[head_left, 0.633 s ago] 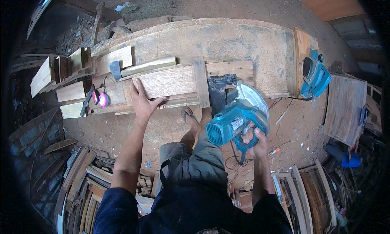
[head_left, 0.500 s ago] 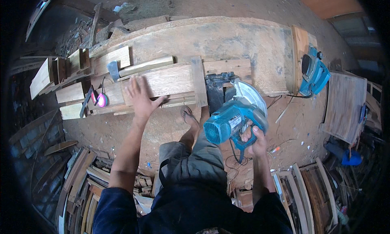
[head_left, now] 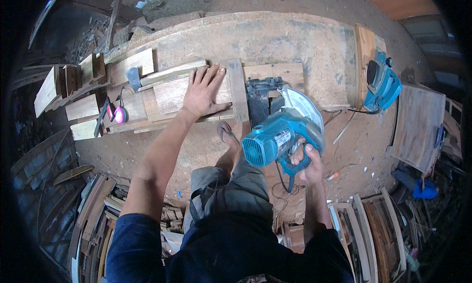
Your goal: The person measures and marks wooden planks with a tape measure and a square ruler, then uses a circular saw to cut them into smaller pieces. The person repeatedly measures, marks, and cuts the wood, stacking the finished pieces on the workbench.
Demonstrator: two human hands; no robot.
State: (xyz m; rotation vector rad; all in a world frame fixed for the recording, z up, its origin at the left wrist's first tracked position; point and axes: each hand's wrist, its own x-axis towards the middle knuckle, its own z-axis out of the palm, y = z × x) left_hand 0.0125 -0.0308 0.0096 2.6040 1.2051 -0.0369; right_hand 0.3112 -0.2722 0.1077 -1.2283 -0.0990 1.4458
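My right hand [head_left: 306,161] is wrapped round the handle of a teal circular saw [head_left: 280,138]. The saw's dark base plate [head_left: 263,94] lies at the right of a narrow wooden crosspiece [head_left: 238,89]. Flat on a pale board [head_left: 169,96] rests my left hand [head_left: 204,92], its fingers spread and the tips near the crosspiece. The board lies along the workbench, and the crosspiece lies across its right end. A hammer-like tool with a grey head [head_left: 133,79] and a long wooden handle lies behind the board. Where the blade meets the wood is hidden by the saw.
A teal power planer [head_left: 384,86] sits at the bench's right end beside an upright plank [head_left: 362,62]. A pink round tape-like item [head_left: 120,115] and cut wood blocks [head_left: 81,108] lie at the left. A saw cord [head_left: 287,187] hangs near my legs. Stacked planks [head_left: 364,239] stand behind.
My left hand has slid right along the board toward the crosspiece and now lies flatter. The saw stays nearly in place, shifted slightly left in the picture.
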